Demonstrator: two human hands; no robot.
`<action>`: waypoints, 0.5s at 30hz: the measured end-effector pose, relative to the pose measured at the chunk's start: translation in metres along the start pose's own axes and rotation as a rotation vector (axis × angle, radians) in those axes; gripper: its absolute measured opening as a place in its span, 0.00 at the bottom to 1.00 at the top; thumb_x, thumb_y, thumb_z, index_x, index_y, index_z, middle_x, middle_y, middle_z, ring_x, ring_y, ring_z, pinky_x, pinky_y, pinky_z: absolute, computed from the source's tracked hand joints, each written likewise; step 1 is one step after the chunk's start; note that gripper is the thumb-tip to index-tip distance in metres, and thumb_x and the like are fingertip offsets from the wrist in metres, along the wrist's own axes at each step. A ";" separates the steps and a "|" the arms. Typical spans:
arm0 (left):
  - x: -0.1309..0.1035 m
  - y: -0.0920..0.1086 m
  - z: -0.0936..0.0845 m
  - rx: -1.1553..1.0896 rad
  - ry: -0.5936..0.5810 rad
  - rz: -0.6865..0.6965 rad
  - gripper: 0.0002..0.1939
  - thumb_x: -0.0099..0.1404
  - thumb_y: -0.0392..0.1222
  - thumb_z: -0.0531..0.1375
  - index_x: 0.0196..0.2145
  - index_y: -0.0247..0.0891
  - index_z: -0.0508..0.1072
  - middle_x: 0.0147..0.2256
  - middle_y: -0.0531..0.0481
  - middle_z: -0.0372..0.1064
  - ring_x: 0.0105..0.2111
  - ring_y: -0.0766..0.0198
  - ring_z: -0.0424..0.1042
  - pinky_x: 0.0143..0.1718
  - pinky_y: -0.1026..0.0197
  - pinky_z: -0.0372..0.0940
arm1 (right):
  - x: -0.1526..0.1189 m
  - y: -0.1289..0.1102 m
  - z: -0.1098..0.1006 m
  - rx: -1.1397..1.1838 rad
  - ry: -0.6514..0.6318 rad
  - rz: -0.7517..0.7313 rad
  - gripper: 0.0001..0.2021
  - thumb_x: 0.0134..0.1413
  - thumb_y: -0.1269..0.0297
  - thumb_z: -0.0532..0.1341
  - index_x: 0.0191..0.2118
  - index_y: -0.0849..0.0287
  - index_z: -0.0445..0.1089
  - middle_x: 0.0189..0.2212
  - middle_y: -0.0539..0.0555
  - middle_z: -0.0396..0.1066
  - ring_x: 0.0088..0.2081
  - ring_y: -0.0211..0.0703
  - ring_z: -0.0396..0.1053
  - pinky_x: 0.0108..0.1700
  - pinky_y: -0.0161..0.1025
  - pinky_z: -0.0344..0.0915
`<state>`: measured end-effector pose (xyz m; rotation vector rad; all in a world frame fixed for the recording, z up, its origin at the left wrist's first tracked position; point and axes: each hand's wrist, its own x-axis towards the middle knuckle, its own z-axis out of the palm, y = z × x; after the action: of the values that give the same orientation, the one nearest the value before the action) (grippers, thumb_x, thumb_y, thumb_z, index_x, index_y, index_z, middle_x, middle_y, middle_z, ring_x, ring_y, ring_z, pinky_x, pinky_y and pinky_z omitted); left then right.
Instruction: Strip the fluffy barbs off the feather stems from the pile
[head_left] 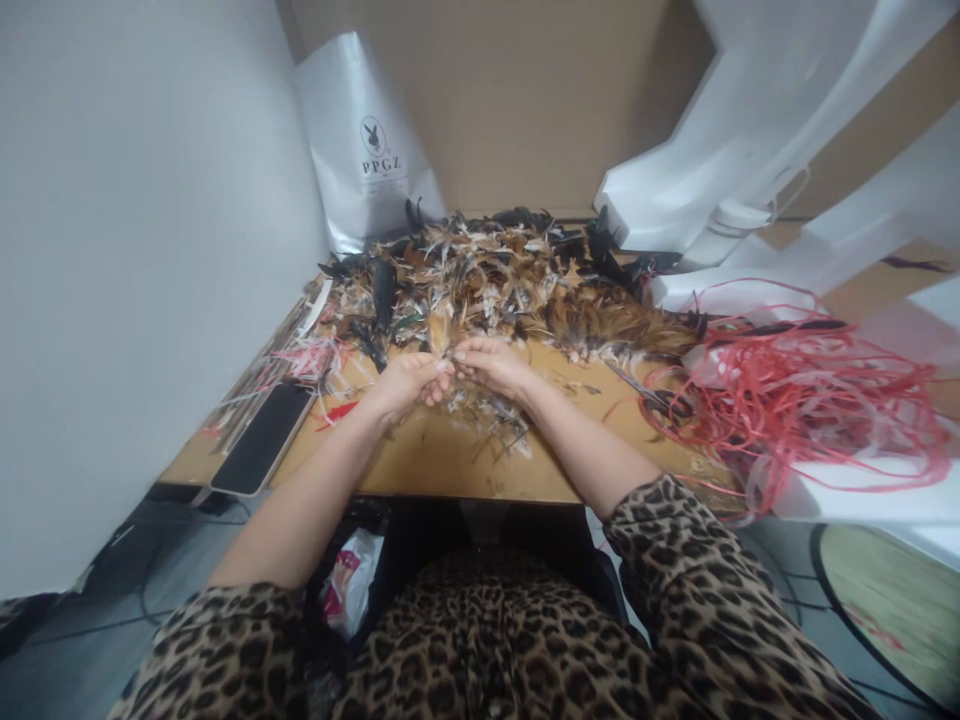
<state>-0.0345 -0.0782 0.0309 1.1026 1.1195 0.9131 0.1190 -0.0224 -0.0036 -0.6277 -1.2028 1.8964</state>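
Left hand and right hand close together at mid-frame. Left thumb and fingers pinched on a tan feather bunch, its soft tips pointing up the frame; right fingertips curled in at its base, too blurred to tell whether gripping. Just below, thin wispy feather scraps on the counter, then bare yellowish surface down to its front edge, with open room between the forearms. Tighter above: a ragged feather heap across the upper middle, brown, white and black. Along the counter's left edge, a flat, dark-screened phone near a smooth pale panel. Right of the hands, slim metal scissors just beside a springy tangle of red and pink ribbon, crowding that side. Upper left, an upright, silvery, creased bag; upper right, curving white sheeting.
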 end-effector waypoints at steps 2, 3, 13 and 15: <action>-0.004 0.000 0.002 -0.013 -0.078 -0.019 0.14 0.52 0.46 0.62 0.29 0.31 0.68 0.18 0.55 0.64 0.14 0.76 0.60 0.14 0.72 0.52 | -0.001 0.001 0.000 -0.040 -0.012 -0.015 0.11 0.32 0.63 0.66 0.22 0.63 0.65 0.15 0.45 0.64 0.19 0.29 0.59 0.27 0.31 0.57; -0.005 -0.001 0.003 -0.010 -0.122 -0.032 0.15 0.52 0.47 0.62 0.29 0.31 0.69 0.18 0.55 0.63 0.14 0.77 0.59 0.13 0.72 0.51 | -0.001 0.002 0.001 -0.083 -0.007 -0.024 0.10 0.32 0.64 0.65 0.21 0.62 0.64 0.15 0.46 0.63 0.19 0.30 0.58 0.26 0.31 0.57; -0.001 -0.006 0.007 0.032 -0.011 0.038 0.13 0.54 0.46 0.61 0.29 0.31 0.68 0.19 0.54 0.64 0.14 0.75 0.61 0.14 0.71 0.54 | -0.004 -0.006 -0.006 -0.552 0.019 -0.170 0.08 0.40 0.63 0.59 0.23 0.64 0.66 0.18 0.47 0.63 0.22 0.31 0.56 0.27 0.31 0.54; 0.002 -0.006 0.005 0.076 0.077 0.065 0.11 0.55 0.45 0.59 0.28 0.31 0.68 0.18 0.54 0.65 0.14 0.74 0.61 0.15 0.71 0.55 | -0.002 -0.004 -0.005 -0.608 0.032 -0.193 0.09 0.42 0.62 0.59 0.26 0.64 0.67 0.20 0.47 0.63 0.23 0.31 0.57 0.29 0.31 0.54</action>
<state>-0.0294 -0.0788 0.0248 1.1797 1.1958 0.9778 0.1253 -0.0205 -0.0021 -0.8163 -1.7655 1.3457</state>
